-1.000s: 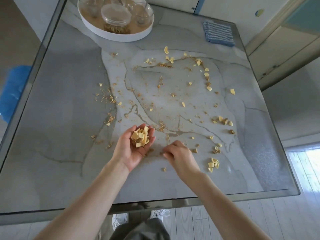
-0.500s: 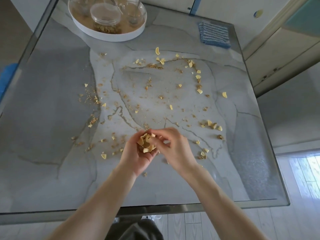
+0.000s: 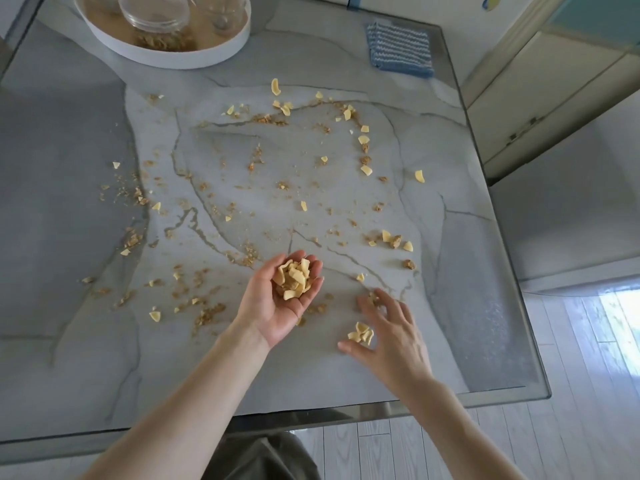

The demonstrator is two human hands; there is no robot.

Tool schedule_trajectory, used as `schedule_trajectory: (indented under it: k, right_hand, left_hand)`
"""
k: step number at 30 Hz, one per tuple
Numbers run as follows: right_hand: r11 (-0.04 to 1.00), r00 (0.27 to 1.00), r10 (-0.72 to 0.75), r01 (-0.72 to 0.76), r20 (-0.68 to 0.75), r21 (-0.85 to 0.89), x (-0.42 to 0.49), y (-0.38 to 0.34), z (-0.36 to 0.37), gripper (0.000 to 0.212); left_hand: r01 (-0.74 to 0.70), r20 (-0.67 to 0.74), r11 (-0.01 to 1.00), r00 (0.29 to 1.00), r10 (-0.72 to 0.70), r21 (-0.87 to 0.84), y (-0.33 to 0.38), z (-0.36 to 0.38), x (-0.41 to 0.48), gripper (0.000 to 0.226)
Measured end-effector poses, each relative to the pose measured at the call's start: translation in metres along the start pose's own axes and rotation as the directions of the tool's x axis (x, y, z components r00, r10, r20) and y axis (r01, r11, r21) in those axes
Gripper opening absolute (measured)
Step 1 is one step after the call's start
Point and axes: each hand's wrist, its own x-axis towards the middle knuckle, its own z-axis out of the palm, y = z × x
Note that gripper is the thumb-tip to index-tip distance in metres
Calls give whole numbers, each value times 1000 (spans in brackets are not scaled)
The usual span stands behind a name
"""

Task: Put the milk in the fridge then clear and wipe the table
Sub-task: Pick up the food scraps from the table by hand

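Note:
Yellow cereal flakes and brown crumbs (image 3: pixel 363 147) lie scattered over the grey marbled table (image 3: pixel 69 150). My left hand (image 3: pixel 273 306) is palm up above the table's near middle, its fingers cupped round a heap of collected flakes (image 3: pixel 294 277). To its right, my right hand (image 3: pixel 391 337) hovers low over the table with fingers spread. Between its thumb and fingers a small cluster of flakes (image 3: pixel 361 332) lies on the table. A blue striped cloth (image 3: pixel 400 50) lies folded at the far right corner. No milk is in view.
A round white tray (image 3: pixel 166 55) with clear glass jars stands at the table's far edge. Pale cabinets (image 3: pixel 540 98) stand to the right, beyond the glass table edge. White plank floor (image 3: pixel 588 393) shows at the near right.
My right hand has left the heap in my left palm and moved right and down to the table. It now spreads over a small cluster of flakes. The left hand stays cupped.

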Motion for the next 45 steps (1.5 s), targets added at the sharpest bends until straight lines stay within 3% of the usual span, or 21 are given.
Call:
schedule_trajectory:
  k: [6,11,17,21,24,26,30,34,37,40,45]
  right_hand:
    - [983,996,-30,45,-84,180,0,14,10,26]
    - [974,988,-48,79,-145,212,4,20,14,12]
    - [883,975,153,-62,-161,465,18,16,-8,9]
    - [749,971,128,38,-200,662,23,-24,-38,18]
    - [767,983,-30,139,-180,627,21,-54,-47,12]
    - [779,981,-124,188,-147,598,21,-63,-45,21]
    - [729,957,-62,238,-284,641,23,-55,-47,15]
    - [814,951,101,90,-292,574,19,-20,-40,8]
    - [891,969,172,-75,-180,449,6,8,-28,7]
    - [910,967,253,-226,-33,346,-6,20,-12,19]
    - [900,959,283,-256,-27,353,-7,16,5,5]
  left_hand:
    - [3,12,1000,1000,-4,24,-6,5,5,27]
    - [10,5,999,1000,-11,44,-13,6,7,27]
    - [7,-8,996,1000,-6,87,-17,7,7,26]
    - [18,-32,996,999,-16,83,-22,10,7,26]
    - [27,-47,997,999,-24,78,-27,13,8,26]
    - [28,-35,997,999,-25,78,-26,15,8,25]
    - [-8,-57,998,998,11,57,-18,18,7,25]
    - [27,-3,1000,1000,-27,2,-9,10,5,26]
    - [28,19,1000,999,-28,-13,-4,5,5,29]
    - [19,32,1000,999,-19,-24,0,4,4,33]
    - [14,38,1000,999,-13,-23,8,1,1,35]
